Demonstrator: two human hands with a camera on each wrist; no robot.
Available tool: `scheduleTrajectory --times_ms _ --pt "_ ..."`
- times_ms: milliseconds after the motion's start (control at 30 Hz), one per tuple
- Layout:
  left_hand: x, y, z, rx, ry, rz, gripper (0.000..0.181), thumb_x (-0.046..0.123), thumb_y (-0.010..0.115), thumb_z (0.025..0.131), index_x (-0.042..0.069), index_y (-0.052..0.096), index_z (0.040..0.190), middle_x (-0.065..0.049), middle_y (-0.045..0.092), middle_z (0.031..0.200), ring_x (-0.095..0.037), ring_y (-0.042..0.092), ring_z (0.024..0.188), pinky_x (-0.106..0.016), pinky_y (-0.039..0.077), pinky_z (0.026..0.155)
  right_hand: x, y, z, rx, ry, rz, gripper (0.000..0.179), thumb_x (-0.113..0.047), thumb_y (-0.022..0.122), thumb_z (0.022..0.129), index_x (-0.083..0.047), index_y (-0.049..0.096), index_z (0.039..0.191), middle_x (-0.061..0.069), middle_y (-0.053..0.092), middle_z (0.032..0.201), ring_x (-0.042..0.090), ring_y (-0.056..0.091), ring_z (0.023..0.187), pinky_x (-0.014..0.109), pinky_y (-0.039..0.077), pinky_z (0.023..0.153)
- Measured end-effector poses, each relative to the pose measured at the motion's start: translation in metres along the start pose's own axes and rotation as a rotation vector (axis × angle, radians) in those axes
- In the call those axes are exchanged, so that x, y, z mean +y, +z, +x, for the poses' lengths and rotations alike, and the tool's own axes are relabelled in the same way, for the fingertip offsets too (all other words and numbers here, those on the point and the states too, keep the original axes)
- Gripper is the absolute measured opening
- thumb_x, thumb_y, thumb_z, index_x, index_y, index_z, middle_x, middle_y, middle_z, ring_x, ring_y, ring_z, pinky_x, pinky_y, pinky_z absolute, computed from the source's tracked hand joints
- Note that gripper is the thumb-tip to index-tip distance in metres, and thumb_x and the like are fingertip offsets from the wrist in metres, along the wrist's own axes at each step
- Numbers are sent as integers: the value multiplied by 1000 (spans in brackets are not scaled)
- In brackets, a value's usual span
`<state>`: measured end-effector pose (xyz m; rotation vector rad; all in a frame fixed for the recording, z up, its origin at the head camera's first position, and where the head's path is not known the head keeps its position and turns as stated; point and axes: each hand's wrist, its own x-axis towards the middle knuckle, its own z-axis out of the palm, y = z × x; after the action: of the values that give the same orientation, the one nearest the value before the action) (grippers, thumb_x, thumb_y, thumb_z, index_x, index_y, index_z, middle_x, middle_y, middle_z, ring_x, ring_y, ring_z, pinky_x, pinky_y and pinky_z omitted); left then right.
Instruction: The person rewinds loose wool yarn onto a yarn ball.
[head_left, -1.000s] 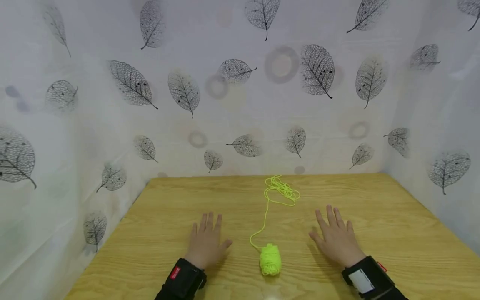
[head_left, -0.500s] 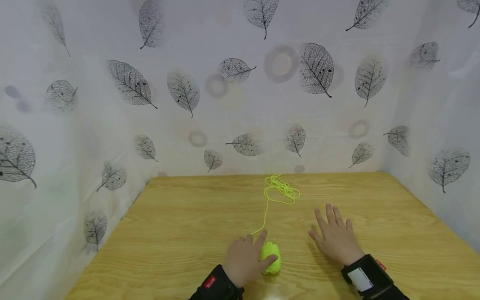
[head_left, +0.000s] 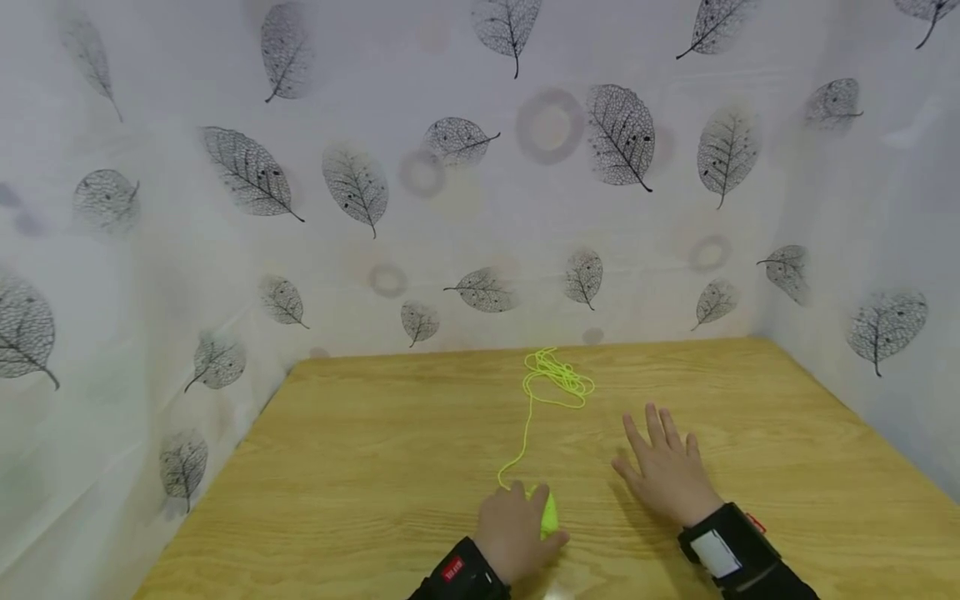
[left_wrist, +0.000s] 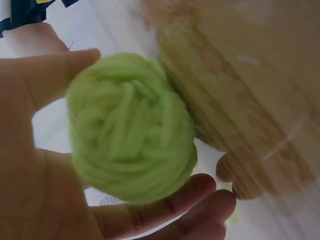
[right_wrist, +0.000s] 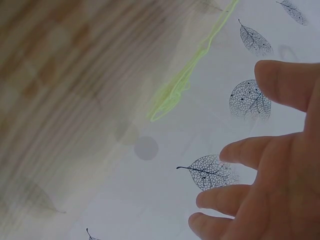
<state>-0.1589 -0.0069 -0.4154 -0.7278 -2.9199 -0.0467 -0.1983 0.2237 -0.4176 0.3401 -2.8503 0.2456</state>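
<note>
A neon yellow-green ball of yarn [head_left: 550, 517] sits on the wooden table near its front, partly hidden by my left hand [head_left: 516, 531]. In the left wrist view, the thumb lies at one side of the yarn ball [left_wrist: 131, 127] and the fingers curve round the opposite side, gripping it. A single strand [head_left: 525, 435] runs from the ball to a loose tangle of yarn [head_left: 558, 379] near the table's back edge. My right hand [head_left: 670, 473] is at the right with fingers spread and straight, holding nothing; the right wrist view shows it apart from the yarn tangle [right_wrist: 172, 95].
The light wooden table [head_left: 360, 442] has a pale curtain [head_left: 465, 225] printed with dark leaves behind it and along both sides. Black bands [head_left: 731, 550] wrap both wrists.
My left hand has moved right from the table's left part onto the yarn ball and gripped it. The right hand stays in place. The head view has shifted slightly.
</note>
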Motion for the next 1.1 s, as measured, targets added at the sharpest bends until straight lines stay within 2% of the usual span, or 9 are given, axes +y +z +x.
scheduleTrajectory --times_ms 133,233,367,467,567,700,867,1000,1100 --pt "-5 -3 1 -21 -4 -200 49 41 65 79 7 58 113 -13 56 85 -21 53 60 -30 46 47 0 0 1 0 -1 -4 64 -36 55 90 2 37 138 38 21 141 53 14 128 76 19 91" --pt "-12 -8 4 -82 1 -375 43 32 63 80 6 57 113 -9 50 81 -17 46 54 -27 39 44 -1 0 2 1 -3 -8 64 -37 56 90 2 38 137 38 22 141 53 15 128 76 19 90" --pt "-20 -21 5 -165 -6 -594 35 30 57 83 10 55 112 -4 45 81 -15 41 54 -26 32 44 -2 2 1 -11 11 -4 64 -37 56 90 3 39 136 38 22 140 54 15 127 77 16 90" --pt "-24 -35 3 -181 -12 -730 32 30 53 87 11 54 112 -4 45 84 -14 42 56 -26 34 46 -2 2 1 -17 25 2 64 -37 55 90 3 39 136 38 22 141 53 15 128 78 14 90" --pt "-29 -49 0 -150 7 -782 33 36 51 91 11 52 113 -3 45 85 -12 43 58 -24 36 47 -2 2 1 -10 29 6 64 -37 56 89 4 39 136 38 22 141 53 15 128 78 13 90" --pt "-34 -65 -2 -84 53 -779 38 43 51 92 12 52 113 1 47 85 -10 44 63 -23 39 49 -2 1 3 0 29 7 63 -36 55 90 4 40 136 38 23 140 53 15 128 78 12 90" --pt "-39 -80 -4 -41 137 -813 32 41 51 92 14 53 110 4 49 84 -8 46 66 -22 41 52 -13 -2 9 51 -9 13 57 -33 55 91 3 44 133 36 28 139 51 20 128 77 17 90" --pt "-41 -85 -6 -52 190 -875 27 36 53 92 15 52 109 4 51 81 -7 46 64 -20 42 52 -34 -8 13 141 -98 110 47 -26 56 91 2 50 128 32 37 137 46 28 127 76 20 90" --pt "-41 -88 -9 -77 206 -930 28 34 55 92 15 50 111 4 53 81 -5 49 63 -20 44 53 -53 -13 14 223 -188 254 41 -20 55 93 1 52 127 28 41 136 43 31 127 76 19 91"
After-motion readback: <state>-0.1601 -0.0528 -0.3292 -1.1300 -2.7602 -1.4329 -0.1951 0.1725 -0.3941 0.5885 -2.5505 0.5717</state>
